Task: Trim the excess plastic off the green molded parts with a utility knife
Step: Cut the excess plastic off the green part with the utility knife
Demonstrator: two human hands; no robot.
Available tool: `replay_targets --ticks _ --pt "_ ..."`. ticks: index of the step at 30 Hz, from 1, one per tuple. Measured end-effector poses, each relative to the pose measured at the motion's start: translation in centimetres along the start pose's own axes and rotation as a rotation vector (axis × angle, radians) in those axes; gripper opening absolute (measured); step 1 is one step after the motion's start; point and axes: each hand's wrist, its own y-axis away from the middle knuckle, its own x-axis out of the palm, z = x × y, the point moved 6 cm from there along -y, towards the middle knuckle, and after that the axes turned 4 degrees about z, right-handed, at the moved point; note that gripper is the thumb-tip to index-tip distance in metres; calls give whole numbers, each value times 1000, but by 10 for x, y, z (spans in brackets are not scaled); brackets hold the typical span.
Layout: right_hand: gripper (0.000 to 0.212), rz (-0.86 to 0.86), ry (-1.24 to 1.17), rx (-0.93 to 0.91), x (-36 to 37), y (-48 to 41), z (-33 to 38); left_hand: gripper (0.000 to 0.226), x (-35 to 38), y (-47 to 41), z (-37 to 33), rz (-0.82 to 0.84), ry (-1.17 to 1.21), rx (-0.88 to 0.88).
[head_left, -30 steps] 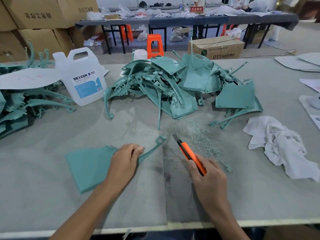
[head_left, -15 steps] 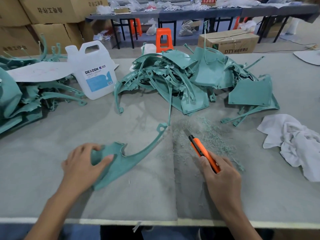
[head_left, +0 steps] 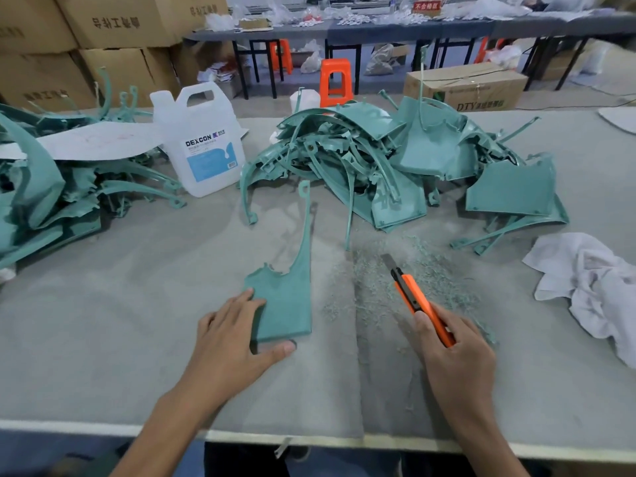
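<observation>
Grey table [head_left: 137, 321]: left fingers [head_left: 241, 301] straight against green part [head_left: 289, 304], right fingers [head_left: 463, 330] gripping utility knife [head_left: 418, 301].

Rear of knife [head_left: 416, 301] hidden inside right hand [head_left: 457, 370]; pile of green parts [head_left: 38, 197] at left and rag [head_left: 585, 287] cut off by frame edges; jug [head_left: 203, 142] label's fine print unreadable; clutter on far tables [head_left: 378, 32] too small to identify.

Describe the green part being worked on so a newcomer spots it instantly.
On the grey table, look nearer than the central pile of green parts. One part lies alone and flat, the left hand touching it, thin arm pointing toward the pile; the rest are heaped.
</observation>
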Motion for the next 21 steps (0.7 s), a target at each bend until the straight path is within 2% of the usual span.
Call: replay_targets --ticks 3,5,7,10,12,14,17,21 --pt "41 -8 -18 -3 -1 0 0 104 -3 -18 0 9 -44 -21" --pt "46 -7 -18 -1 -1 0 0 99 -13 -29 -4 -49 -145 -13" --pt "40 5 -10 8 0 0 -1 85 -27 -36 -2 -173 -174 -28" --pt "32 28 6 26 2 0 -4 48 -48 -34 10 -417 -83 -60" --pt "27 51 2 39 3 -1 -5 27 -54 -31 22 -450 62 -117" --pt "24 74 -22 37 5 -1 -4 19 -52 -33 32 -402 257 -132" --pt "19 94 -50 61 6 0 -7 23 -58 -28 27 -374 573 -96" --pt "32 115 -99 65 7 0 -8 17 -34 -18 -12 -274 802 -24"
